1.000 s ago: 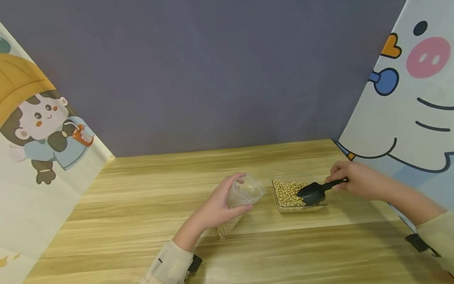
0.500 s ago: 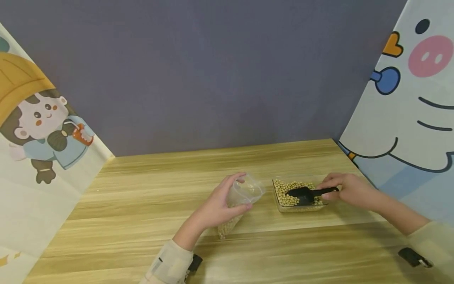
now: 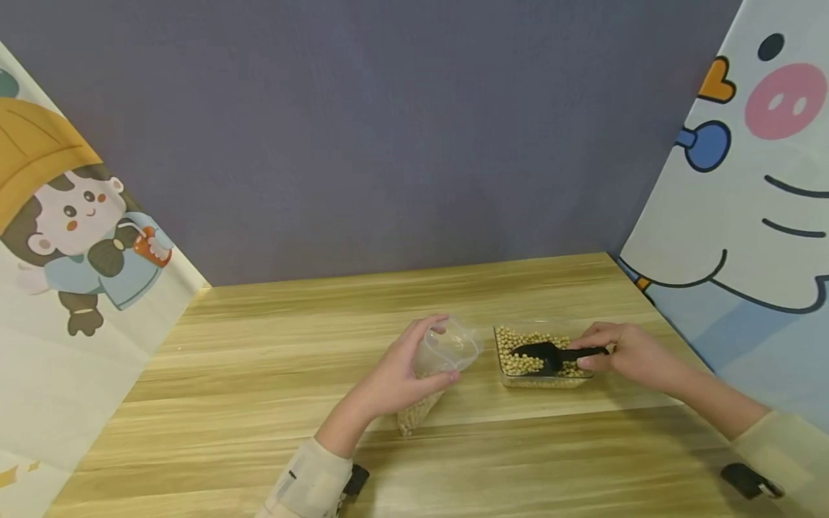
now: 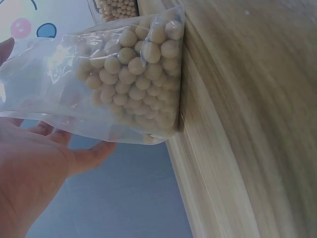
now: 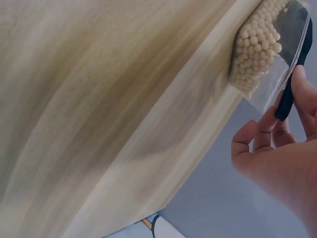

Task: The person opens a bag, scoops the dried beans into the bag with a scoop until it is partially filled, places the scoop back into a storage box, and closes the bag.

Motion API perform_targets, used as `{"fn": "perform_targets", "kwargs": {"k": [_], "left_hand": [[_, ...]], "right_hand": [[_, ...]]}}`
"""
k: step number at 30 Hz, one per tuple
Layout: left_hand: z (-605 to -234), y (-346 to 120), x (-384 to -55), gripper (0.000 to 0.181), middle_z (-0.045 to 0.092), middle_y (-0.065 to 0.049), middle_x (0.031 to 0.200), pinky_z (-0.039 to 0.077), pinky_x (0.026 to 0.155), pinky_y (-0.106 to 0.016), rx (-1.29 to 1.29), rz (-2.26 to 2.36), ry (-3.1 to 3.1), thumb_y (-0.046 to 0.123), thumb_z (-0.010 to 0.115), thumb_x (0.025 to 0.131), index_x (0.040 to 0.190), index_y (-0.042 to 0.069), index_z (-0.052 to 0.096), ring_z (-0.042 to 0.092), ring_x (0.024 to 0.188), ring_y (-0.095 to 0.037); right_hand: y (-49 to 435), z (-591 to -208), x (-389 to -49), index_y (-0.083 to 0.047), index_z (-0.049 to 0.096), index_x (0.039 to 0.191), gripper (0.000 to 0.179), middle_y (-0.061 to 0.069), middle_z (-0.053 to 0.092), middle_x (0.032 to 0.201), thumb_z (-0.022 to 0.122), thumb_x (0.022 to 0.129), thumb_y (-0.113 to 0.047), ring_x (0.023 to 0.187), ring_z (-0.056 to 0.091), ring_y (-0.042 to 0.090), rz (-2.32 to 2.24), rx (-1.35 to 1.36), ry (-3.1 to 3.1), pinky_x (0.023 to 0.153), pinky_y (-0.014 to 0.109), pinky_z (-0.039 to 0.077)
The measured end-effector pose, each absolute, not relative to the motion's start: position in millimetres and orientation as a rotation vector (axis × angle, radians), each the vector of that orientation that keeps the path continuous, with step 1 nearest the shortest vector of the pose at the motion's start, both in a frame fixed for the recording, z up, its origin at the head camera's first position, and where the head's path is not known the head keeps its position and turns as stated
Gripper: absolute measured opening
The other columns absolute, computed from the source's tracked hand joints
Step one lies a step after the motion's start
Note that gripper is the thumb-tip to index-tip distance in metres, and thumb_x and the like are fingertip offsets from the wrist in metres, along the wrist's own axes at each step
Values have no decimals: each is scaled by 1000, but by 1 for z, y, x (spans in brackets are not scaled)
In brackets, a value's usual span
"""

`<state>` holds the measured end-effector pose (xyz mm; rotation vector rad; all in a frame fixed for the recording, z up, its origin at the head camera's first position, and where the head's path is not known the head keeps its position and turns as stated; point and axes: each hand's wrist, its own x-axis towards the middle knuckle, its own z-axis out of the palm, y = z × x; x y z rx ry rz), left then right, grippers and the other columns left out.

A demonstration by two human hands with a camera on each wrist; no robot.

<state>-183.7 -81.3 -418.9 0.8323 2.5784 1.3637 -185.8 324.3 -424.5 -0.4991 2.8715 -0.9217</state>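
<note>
My left hand (image 3: 404,374) holds the mouth of a clear plastic bag (image 3: 447,349), fingers and thumb curled about its rim so it gapes to the right. The bag stands on the table, its lower part filled with round, pale yellow beans (image 4: 136,74), seen closely in the left wrist view. My right hand (image 3: 637,356) pinches the handle of a small black scoop (image 3: 550,356). The scoop's bowl lies in a clear rectangular container (image 3: 547,383) of the same beans, partly sunk among them. In the right wrist view, thumb and fingers grip the handle (image 5: 286,101) beside the container's wall.
The wood-grain table (image 3: 259,374) carries the bag and, to its right, the container. A grey panel (image 3: 414,144) rises behind the table. Side panels with printed cartoons stand at the left (image 3: 39,345) and right (image 3: 745,237).
My right hand has moved left and slightly down, pushing the scoop leftward through the beans. The container has shifted slightly left. My left hand and the bag have stayed almost still.
</note>
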Motion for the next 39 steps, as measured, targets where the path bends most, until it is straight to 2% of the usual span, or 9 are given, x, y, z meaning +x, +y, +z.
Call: {"fn": "perform_targets", "kwargs": {"k": [3, 6, 8, 20, 24, 28, 31, 34, 39], "left_hand": [[-418, -82, -183, 86, 48, -2, 158, 55, 106, -47, 825, 1368, 2576, 37, 82, 93, 164, 30, 34, 58, 132, -25], [-418, -83, -182, 85, 48, -1, 158, 55, 106, -45, 818, 1371, 2576, 37, 82, 93, 164, 33, 35, 58, 133, -25], [-418, -84, -182, 85, 48, 0, 158, 55, 105, -44, 820, 1371, 2577, 37, 82, 93, 163, 33, 35, 58, 132, -24], [-416, -85, -181, 86, 48, -6, 158, 53, 109, -51, 832, 1370, 2582, 36, 82, 93, 165, 24, 35, 56, 136, -29], [-416, -85, -181, 85, 49, -4, 158, 54, 108, -50, 828, 1364, 2585, 37, 82, 93, 164, 28, 35, 57, 135, -28], [-417, -84, -181, 85, 49, -3, 158, 54, 108, -49, 825, 1362, 2587, 38, 82, 93, 164, 29, 35, 57, 134, -27], [-416, -84, -180, 86, 49, -4, 158, 57, 104, -46, 819, 1365, 2583, 37, 82, 93, 164, 27, 35, 59, 131, -26], [-416, -83, -180, 86, 49, -3, 157, 59, 98, -42, 811, 1368, 2575, 36, 82, 93, 164, 27, 35, 60, 127, -25], [-415, -82, -180, 86, 49, -4, 157, 60, 98, -41, 820, 1368, 2580, 36, 82, 92, 164, 26, 35, 61, 127, -26]], "right_hand": [[330, -425, -184, -12, 80, 124, 33, 18, 73, 127, 81, 94, -26, 108, 70, 29, -917, -456, 2875, 76, 35, 58], [338, -425, -183, -13, 79, 126, 35, 23, 70, 135, 80, 95, -29, 129, 59, 55, -915, -402, 2876, 91, 57, 60], [343, -425, -182, -12, 78, 128, 36, 25, 68, 139, 78, 97, -30, 136, 50, 62, -932, -380, 2864, 97, 70, 54], [361, -409, -185, -7, 76, 130, 37, 24, 69, 137, 76, 99, -27, 134, 54, 58, -930, -313, 2913, 98, 71, 52], [361, -391, -188, -10, 76, 131, 39, 22, 69, 138, 76, 99, -31, 130, 59, 49, -890, -301, 2937, 91, 55, 58], [353, -369, -190, -16, 78, 130, 36, 15, 71, 136, 76, 99, -35, 126, 63, 32, -836, -291, 2970, 87, 39, 56], [345, -354, -191, -15, 77, 130, 35, 19, 70, 138, 76, 100, -33, 129, 63, 41, -837, -324, 2973, 93, 51, 59], [334, -341, -192, -10, 75, 133, 37, 28, 63, 145, 75, 101, -28, 136, 54, 57, -857, -355, 2943, 100, 69, 53], [315, -324, -193, -15, 76, 132, 36, 29, 60, 149, 76, 99, -29, 139, 52, 57, -802, -376, 2935, 104, 72, 49]]}}
